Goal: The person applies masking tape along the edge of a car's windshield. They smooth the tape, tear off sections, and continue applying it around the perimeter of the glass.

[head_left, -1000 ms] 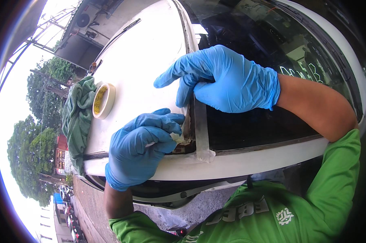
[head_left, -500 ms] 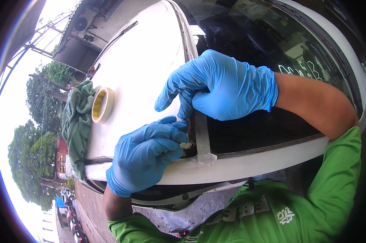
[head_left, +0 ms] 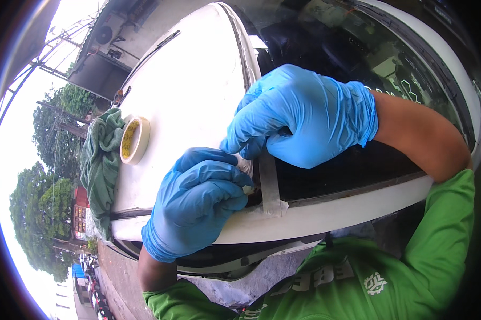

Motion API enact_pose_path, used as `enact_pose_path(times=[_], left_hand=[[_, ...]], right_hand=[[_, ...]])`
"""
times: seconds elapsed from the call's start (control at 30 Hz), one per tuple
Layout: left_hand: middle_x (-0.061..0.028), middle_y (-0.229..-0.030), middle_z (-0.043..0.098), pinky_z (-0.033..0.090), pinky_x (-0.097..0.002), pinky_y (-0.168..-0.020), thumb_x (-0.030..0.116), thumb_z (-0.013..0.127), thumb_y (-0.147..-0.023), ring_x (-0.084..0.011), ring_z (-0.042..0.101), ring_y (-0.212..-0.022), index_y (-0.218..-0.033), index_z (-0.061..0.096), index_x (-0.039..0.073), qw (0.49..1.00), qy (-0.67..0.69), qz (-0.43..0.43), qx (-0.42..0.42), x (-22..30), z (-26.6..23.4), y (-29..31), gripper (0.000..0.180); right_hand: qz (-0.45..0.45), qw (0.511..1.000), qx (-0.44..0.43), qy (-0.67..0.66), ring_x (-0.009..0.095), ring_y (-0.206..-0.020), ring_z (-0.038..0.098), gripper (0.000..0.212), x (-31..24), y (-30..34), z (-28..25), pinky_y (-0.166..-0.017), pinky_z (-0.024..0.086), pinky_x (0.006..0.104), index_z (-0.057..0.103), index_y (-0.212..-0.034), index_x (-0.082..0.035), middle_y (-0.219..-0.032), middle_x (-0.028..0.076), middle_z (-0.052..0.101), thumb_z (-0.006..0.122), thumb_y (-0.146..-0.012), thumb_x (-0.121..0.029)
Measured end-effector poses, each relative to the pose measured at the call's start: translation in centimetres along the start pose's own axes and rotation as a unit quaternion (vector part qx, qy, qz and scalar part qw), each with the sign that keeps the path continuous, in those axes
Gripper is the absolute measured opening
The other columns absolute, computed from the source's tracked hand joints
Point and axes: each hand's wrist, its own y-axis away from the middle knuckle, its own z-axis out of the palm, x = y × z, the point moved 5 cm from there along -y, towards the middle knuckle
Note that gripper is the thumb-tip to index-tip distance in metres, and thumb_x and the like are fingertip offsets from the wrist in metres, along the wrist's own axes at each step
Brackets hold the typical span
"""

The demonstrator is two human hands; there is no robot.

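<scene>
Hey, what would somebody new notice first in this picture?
Two blue-gloved hands meet mid-frame at the edge of a white car's windshield: the left hand and right hand press a strip of tape along the glass edge. Farther left, a tape roll leans on a green cloth on the car body.

Blue disposable gloves on left hand (head_left: 195, 205) and right hand (head_left: 304, 114), bare forearms; green printed shirt

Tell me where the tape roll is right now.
In the head view the tape roll sits at the left on the white car body, against the green cloth, apart from the left hand.
</scene>
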Motion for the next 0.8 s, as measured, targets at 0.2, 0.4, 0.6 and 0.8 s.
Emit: enact_pose_path(times=[0.2, 0.4, 0.6, 0.8], left_hand=[[-0.0075, -0.094, 0.073, 0.057, -0.0390, -0.083, -0.003, 0.081, -0.070, -0.0288, 0.073, -0.095, -0.088, 0.071, 0.005, 1.000, 0.007, -0.006, 0.023, 0.0, -0.3, -0.1, 0.023], [-0.0084, -0.095, 0.073, 0.059, -0.0383, -0.081, -0.003, 0.081, -0.074, -0.0287, 0.075, -0.095, -0.086, 0.068, 0.005, 0.997, 0.020, -0.038, 0.059, 0.0, -0.5, 0.7, 0.019], [-0.0085, -0.094, 0.071, 0.059, -0.0395, -0.082, -0.003, 0.081, -0.072, -0.0302, 0.075, -0.097, -0.083, 0.067, 0.005, 0.998, -0.001, -0.030, 0.047, 0.2, -0.3, 0.6, 0.020], [-0.0090, -0.094, 0.072, 0.059, -0.0400, -0.082, -0.003, 0.081, -0.067, -0.0317, 0.074, -0.100, -0.082, 0.068, 0.005, 1.000, 0.010, -0.009, 0.020, 0.3, -0.1, 0.3, 0.021]], right_hand=[[0.051, 0.984, 0.079, -0.152, 0.020, -0.076, 0.073, 0.034, 1.7, 0.4, 0.3, -0.074, 0.058, 0.0332, 0.076, -0.106, -0.003, -0.081, 0.013, 0.074, 0.054, -0.081, 0.007], [0.027, 0.989, 0.080, -0.119, 0.018, -0.074, 0.072, 0.032, 1.1, 0.4, 0.3, -0.070, 0.057, 0.0328, 0.076, -0.105, -0.003, -0.080, 0.011, 0.073, 0.055, -0.082, 0.006], [0.004, 0.996, 0.053, -0.067, 0.018, -0.083, 0.078, 0.049, 0.8, 0.5, 0.5, -0.077, 0.062, 0.0306, 0.075, -0.109, 0.001, -0.090, 0.014, 0.077, 0.048, -0.072, 0.016], [-0.014, 0.998, 0.048, -0.041, 0.021, -0.081, 0.078, 0.043, 0.6, 0.4, 0.5, -0.072, 0.062, 0.0310, 0.076, -0.104, 0.000, -0.089, 0.015, 0.076, 0.050, -0.074, 0.016]])
